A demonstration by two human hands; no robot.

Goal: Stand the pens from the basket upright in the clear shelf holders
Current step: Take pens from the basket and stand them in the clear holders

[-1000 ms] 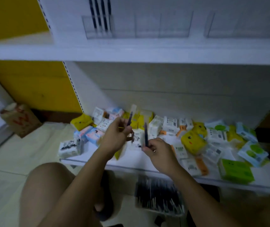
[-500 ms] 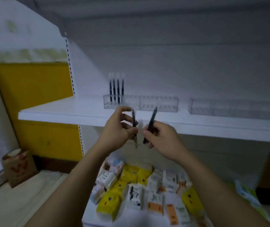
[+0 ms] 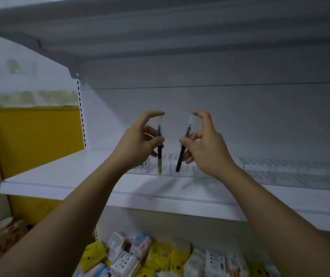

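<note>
My left hand (image 3: pixel 138 141) pinches a dark pen (image 3: pixel 159 154) with a clear cap, held nearly upright, its lower end over the clear holder (image 3: pixel 168 166) on the white shelf (image 3: pixel 60 176). My right hand (image 3: pixel 206 144) pinches a second dark pen (image 3: pixel 182 154), tilted slightly, its lower tip at the same holder. A second clear holder (image 3: pixel 292 168) stands further right on the shelf. The pens placed earlier are hidden behind my left hand. The basket is out of view.
The shelf above (image 3: pixel 160 33) overhangs the work area. Below, a lower shelf holds several yellow and white packets (image 3: pixel 160 258). A yellow wall panel (image 3: pixel 34 140) and a cardboard box (image 3: pixel 2 236) are at the left.
Both hands rose from the lower shelf to the holder shelf, each carrying a pen. The pens now hang upright over the left clear holder and the view tilted up.
</note>
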